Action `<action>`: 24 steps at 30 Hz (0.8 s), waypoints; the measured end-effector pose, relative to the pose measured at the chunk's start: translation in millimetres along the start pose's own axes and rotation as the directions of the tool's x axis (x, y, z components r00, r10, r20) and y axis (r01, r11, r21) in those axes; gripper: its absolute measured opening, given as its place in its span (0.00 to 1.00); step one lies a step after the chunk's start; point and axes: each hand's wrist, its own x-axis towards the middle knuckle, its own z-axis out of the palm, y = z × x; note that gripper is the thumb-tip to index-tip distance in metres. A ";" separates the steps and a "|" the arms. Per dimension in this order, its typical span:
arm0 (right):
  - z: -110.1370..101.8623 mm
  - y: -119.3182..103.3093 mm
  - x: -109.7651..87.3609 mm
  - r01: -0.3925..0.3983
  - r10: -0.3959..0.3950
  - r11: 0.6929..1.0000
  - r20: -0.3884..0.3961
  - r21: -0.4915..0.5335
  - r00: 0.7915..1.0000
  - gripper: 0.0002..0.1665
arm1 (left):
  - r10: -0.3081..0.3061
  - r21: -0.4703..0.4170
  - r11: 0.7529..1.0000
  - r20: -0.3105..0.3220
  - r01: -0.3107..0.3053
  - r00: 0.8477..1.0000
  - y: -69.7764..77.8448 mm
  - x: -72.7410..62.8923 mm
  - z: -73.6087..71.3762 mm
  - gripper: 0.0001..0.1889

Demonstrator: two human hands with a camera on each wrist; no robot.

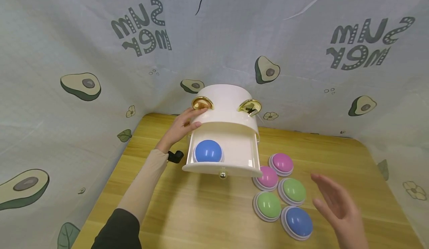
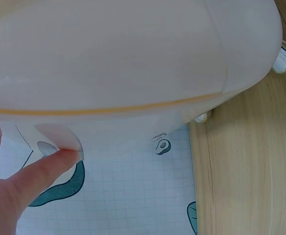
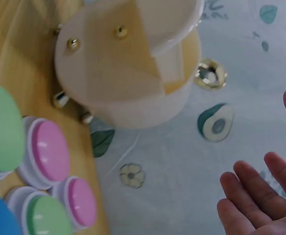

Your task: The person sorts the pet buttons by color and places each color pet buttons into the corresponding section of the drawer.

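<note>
A white rounded cabinet (image 1: 225, 103) with two gold rings stands at the back of the table. Its top drawer (image 1: 238, 152) is pulled out, and a blue domed button (image 1: 208, 151) lies in the drawer's left part. My left hand (image 1: 182, 126) rests on the cabinet's left side, fingers extended beside the left gold ring (image 1: 202, 103). In the left wrist view the thumb (image 2: 47, 171) lies against the white wall. Nothing is in my right hand (image 1: 338, 210), which hovers at the right with fingers apart. Nearest to it are a blue button (image 1: 297, 222) and a green button (image 1: 293, 190).
Beside them on the wooden table (image 1: 342, 167) lie another green button (image 1: 268, 205) and two pink buttons (image 1: 282, 163), close together right of the drawer. Gold knobs (image 3: 73, 44) show on the cabinet's lower front. A printed cloth (image 1: 295, 103) hangs behind the table.
</note>
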 end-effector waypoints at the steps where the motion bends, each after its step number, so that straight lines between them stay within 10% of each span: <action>1: -2.5 7.7 -5.4 0.009 -0.009 1.000 -0.005 0.018 1.000 0.37 | 0.002 -0.001 1.000 -0.001 -0.002 1.000 -0.1 -0.1 -0.3 0.34; 12: -10.9 74.5 -55.0 -0.139 0.117 0.976 -0.135 -0.168 0.984 0.47 | -0.020 -0.025 0.999 0.004 0.020 1.000 1.3 -2.3 -1.4 0.31; 19: -5.8 104.5 -74.8 -0.286 0.197 0.849 -0.236 -0.443 0.951 0.56 | -0.023 -0.020 1.000 0.010 0.023 1.000 2.0 -2.1 -0.9 0.31; 24: -1.9 108.6 -78.8 -0.491 0.386 0.738 -0.307 -0.464 0.870 0.58 | -0.017 -0.014 1.000 0.007 0.017 1.000 1.6 -2.2 -0.5 0.32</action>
